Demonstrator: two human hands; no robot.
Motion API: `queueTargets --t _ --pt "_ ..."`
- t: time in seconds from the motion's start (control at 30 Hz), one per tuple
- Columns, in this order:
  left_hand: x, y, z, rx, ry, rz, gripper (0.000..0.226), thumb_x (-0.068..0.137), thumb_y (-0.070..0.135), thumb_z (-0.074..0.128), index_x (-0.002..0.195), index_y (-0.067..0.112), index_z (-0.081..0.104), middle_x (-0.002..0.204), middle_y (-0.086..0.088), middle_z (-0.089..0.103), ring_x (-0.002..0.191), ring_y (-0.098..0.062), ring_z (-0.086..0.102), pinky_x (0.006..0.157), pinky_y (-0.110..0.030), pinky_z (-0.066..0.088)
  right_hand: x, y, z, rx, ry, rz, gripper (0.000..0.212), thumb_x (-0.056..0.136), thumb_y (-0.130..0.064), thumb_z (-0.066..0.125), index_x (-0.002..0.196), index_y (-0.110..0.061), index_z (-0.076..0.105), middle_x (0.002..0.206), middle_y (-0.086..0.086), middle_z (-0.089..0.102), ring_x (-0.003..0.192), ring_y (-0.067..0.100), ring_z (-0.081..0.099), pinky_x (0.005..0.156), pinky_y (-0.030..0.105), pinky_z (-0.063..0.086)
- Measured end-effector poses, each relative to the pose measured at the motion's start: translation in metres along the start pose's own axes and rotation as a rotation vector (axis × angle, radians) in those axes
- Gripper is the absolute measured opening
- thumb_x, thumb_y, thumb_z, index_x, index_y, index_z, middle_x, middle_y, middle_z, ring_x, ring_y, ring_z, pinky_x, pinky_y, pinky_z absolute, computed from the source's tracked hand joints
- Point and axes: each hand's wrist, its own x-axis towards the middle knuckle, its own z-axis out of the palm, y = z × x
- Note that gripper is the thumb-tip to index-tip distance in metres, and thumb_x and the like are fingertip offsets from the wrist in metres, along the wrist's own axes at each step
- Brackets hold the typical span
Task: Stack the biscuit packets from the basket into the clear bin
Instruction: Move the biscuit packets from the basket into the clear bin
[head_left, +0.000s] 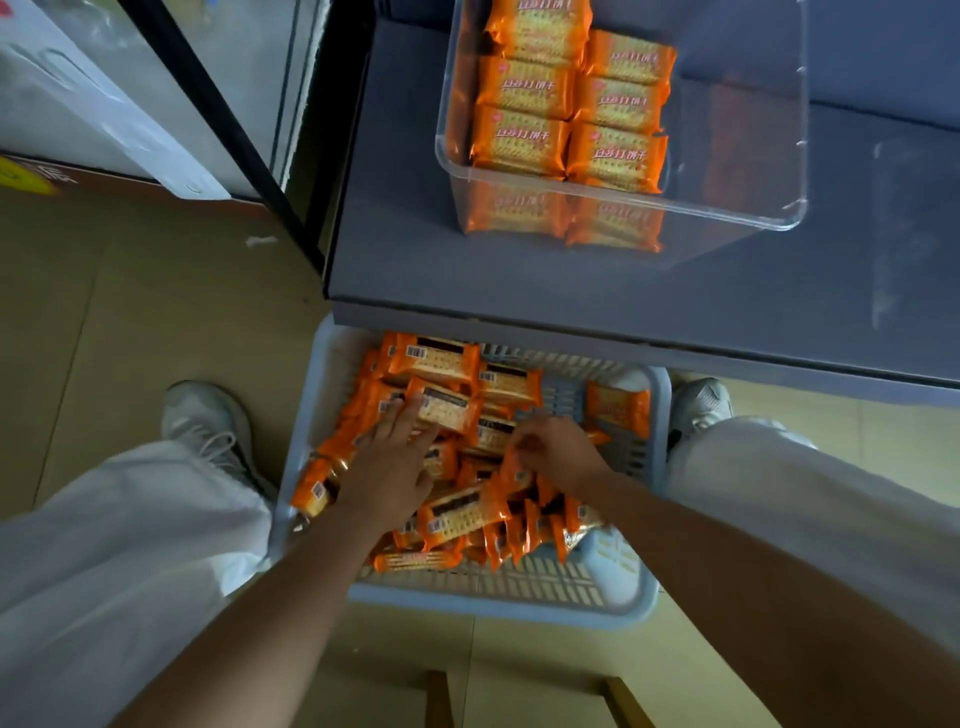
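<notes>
A pale blue slatted basket (613, 587) sits on the floor between my feet, full of loose orange biscuit packets (457, 512). My left hand (395, 457) lies flat with straight fingers on the packets at the basket's left-middle. My right hand (558, 452) is curled over the pile in the middle, its fingers closing on an orange packet (514, 475). On the grey table above stands the clear bin (753, 156), with several orange packets (571, 104) stacked neatly in two columns along its left side.
The grey table (571, 291) overhangs the basket's far edge. A glass-door cabinet with a black frame (223, 119) stands at the left. My shoes (208, 421) and white trouser legs flank the basket. Tan floor tiles lie around.
</notes>
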Motion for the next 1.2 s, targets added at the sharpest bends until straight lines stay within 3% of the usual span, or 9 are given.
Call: queueTargets --t 0.1,0.2,0.3,0.37,0.6,0.73,0.87,1.03,1.2 --pt "-0.004 0.006 -0.007 -0.13 0.163 0.047 0.045 0.096 0.028 0.049 0.141 0.024 0.046 0.157 -0.005 0.022 0.145 -0.026 0.015 0.115 -0.044 0.026 0.0 -0.006 -0.021 0.146 0.006 -0.027 0.009 0.084 -0.013 0.069 0.087 -0.022 0.07 0.09 -0.009 0.068 0.084 0.006 0.064 0.078 0.026 0.052" --pt "-0.005 0.015 -0.016 -0.439 0.192 -0.019 0.028 0.099 0.027 0.045 0.118 0.021 0.063 0.122 -0.004 0.061 0.116 -0.023 0.052 0.097 -0.039 0.043 -0.009 -0.022 -0.043 0.34 0.066 -0.051 0.008 0.086 -0.01 0.069 0.087 -0.018 0.068 0.082 -0.009 0.068 0.074 -0.006 0.062 0.071 0.014 0.049" --pt "-0.011 0.034 -0.031 -0.972 -0.047 -0.246 0.038 0.1 0.048 0.034 0.114 0.026 0.062 0.116 0.004 0.064 0.109 -0.022 0.06 0.101 -0.041 0.044 -0.022 -0.037 -0.061 0.482 0.079 -0.119 0.005 0.086 -0.006 0.068 0.09 -0.009 0.067 0.085 0.002 0.07 0.079 0.008 0.067 0.075 0.022 0.054" --pt "-0.014 0.045 -0.041 -1.173 -0.085 -0.36 0.04 0.099 0.051 0.036 0.108 0.022 0.062 0.109 0.002 0.066 0.101 -0.022 0.062 0.099 -0.041 0.047 -0.029 -0.042 -0.069 0.546 0.075 -0.152 0.005 0.086 -0.005 0.067 0.09 -0.007 0.067 0.09 0.012 0.071 0.085 0.023 0.069 0.079 0.032 0.055" --pt "-0.015 0.047 -0.054 -1.572 -0.05 -0.448 0.019 0.088 0.011 0.066 0.106 0.006 0.067 0.105 -0.014 0.071 0.088 -0.021 0.067 0.085 -0.035 0.056 -0.038 -0.046 -0.077 0.576 0.027 -0.167 0.011 0.088 -0.004 0.065 0.09 -0.015 0.067 0.092 0.002 0.069 0.089 0.015 0.068 0.085 0.033 0.055" --pt "-0.019 0.043 -0.059 -1.592 0.105 -0.473 0.049 0.078 0.0 0.074 0.122 0.009 0.053 0.11 -0.012 0.066 0.083 -0.02 0.068 0.055 -0.019 0.054 -0.039 -0.05 -0.071 0.763 -0.059 -0.015 0.016 0.093 -0.003 0.056 0.109 -0.005 0.059 0.109 0.022 0.063 0.087 0.025 0.069 0.078 0.037 0.059" --pt "-0.024 0.035 -0.057 -1.555 0.105 -0.418 0.038 0.086 0.009 0.069 0.12 0.01 0.053 0.109 -0.012 0.067 0.087 -0.023 0.07 0.065 -0.024 0.056 -0.034 -0.055 -0.063 0.661 -0.037 0.006 0.02 0.088 -0.007 0.066 0.107 -0.006 0.062 0.105 0.012 0.066 0.087 0.021 0.068 0.073 0.026 0.058" --pt "-0.031 0.02 -0.053 -1.47 0.057 -0.377 0.025 0.092 0.018 0.062 0.116 0.011 0.06 0.107 -0.008 0.068 0.09 -0.024 0.07 0.078 -0.031 0.057 -0.023 -0.055 -0.054 0.571 -0.02 0.014 0.018 0.089 -0.009 0.065 0.107 -0.012 0.065 0.107 0.009 0.066 0.089 0.017 0.066 0.078 0.025 0.057" --pt "-0.028 0.001 -0.042 -1.34 0.319 -0.516 0.011 0.095 0.015 0.056 0.106 0.015 0.059 0.095 -0.006 0.067 0.078 -0.022 0.067 0.078 -0.036 0.056 -0.012 -0.055 -0.024 0.442 -0.02 0.013 0.026 0.09 -0.01 0.063 0.115 -0.017 0.06 0.115 0.001 0.064 0.103 0.012 0.061 0.088 0.025 0.051"
